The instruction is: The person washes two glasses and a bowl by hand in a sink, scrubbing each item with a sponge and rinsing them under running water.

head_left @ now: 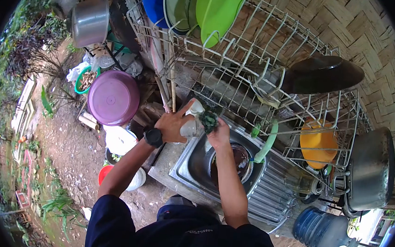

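Note:
My left hand (172, 125), with a dark watch on the wrist, is wrapped round a whitish, partly see-through container (190, 127) above the left rim of the sink. My right hand (219, 135) grips a dark green scrubbing pad (208, 120) close beside the container. Below the hands is the steel sink (185, 168), where a round metal pot (248, 173) with dark contents sits in the basin, partly hidden by my right forearm.
A wire dish rack (257, 75) stands behind the sink, holding plates and an orange bowl (319, 143). A big pot (371, 167) and a blue water bottle (321, 231) are at the right. A purple basin (113, 98) lies at the left.

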Demonstrator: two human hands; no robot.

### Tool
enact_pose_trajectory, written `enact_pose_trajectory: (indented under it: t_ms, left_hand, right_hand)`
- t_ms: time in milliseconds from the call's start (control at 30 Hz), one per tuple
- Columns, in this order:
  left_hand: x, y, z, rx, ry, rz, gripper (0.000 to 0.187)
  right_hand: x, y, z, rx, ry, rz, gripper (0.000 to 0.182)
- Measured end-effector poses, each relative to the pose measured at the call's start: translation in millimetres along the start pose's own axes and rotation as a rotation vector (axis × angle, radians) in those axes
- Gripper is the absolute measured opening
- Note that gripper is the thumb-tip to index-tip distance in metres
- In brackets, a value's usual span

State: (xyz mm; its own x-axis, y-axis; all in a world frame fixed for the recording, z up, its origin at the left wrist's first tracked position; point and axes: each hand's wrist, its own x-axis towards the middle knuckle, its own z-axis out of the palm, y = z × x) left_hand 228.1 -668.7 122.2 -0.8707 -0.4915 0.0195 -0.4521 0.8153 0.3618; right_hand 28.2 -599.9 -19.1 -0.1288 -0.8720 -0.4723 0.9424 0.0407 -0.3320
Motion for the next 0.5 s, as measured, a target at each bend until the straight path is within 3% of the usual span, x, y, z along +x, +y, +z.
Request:
enact_pose_trajectory:
  t_ms: [133,233,267,300,367,433,500]
  left_hand:
    - [-23,36,-5,-0.047,-0.042,-0.148,0.065]
    - [-45,63,40,-0.333,-0.069,-0.264,0.072]
    - [-52,67,91,-0.616,0.064,-0.281,0.07]
    - [-54,75,134,-0.897,0.203,-0.3,0.07]
    - [-45,123,141,-1.553,0.067,-0.984,0.069]
    - [-44,113,198,-1.673,-0.124,-0.993,0.07]
    - [-32,128,193,-1.843,-0.091,-0.948,0.069]
  right_hand:
    - [-49,-14,6,0.085,0.078,-0.051,0.029]
    - [-87,-7,-7,0.041,0.254,-0.283,0.025]
    - [-102,1,-15,-0.116,0.213,-0.497,0.024]
    - [-121,10,-17,-0.556,0.271,-0.707,0.024]
    - [-156,22,-10,-1.467,0.35,-1.069,0.024]
    - [-166,31,-18,-1.615,0.104,-0.902,0.021]
    - [-182,26,-29,-1.646,-0.018,-0.796,0.016]
